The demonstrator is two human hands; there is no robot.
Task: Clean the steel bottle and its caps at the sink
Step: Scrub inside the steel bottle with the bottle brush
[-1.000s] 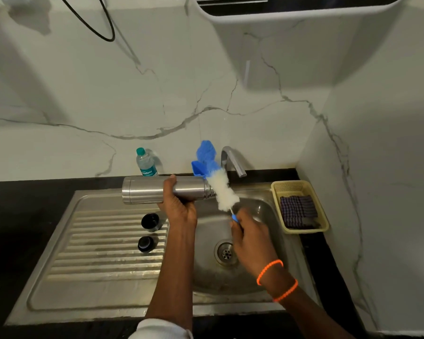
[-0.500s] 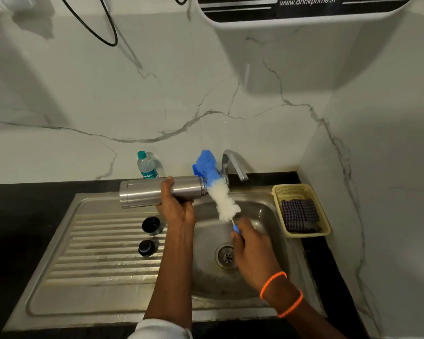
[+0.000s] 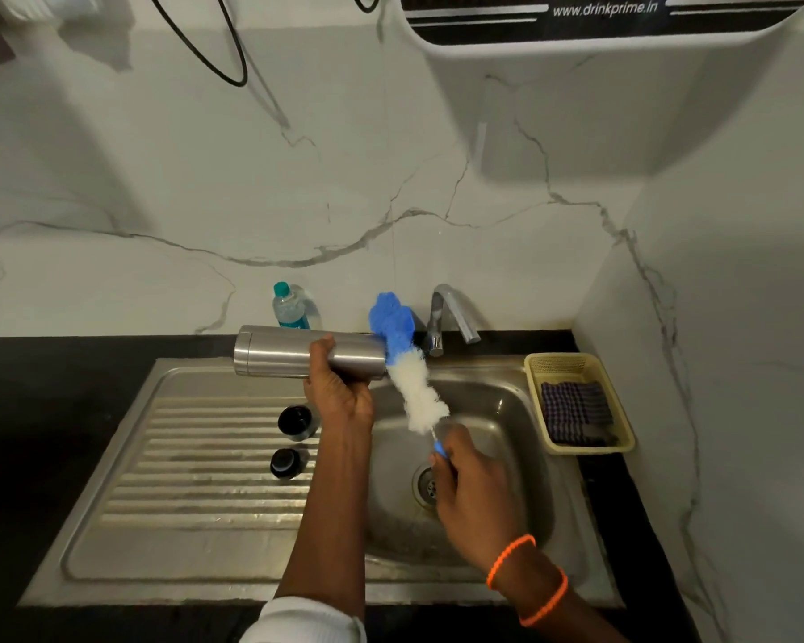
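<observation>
Head view: left hand (image 3: 340, 392) wraps the steel bottle (image 3: 298, 351), held sideways above the sink (image 3: 521, 410); right hand (image 3: 472, 494) clamps the brush (image 3: 414, 387) handle. Rigid and probably slippery wet, the bottle seems best held mid-body.

Blue-and-white brush (image 3: 409, 368), silver steel bottle (image 3: 279, 352), checked dark cloth (image 3: 574, 410) in yellow basket (image 3: 534, 368).

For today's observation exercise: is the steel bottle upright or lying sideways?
Sideways. The left hand holds the bottle level above the sink, mouth toward the tap, where the brush crosses it.
</observation>
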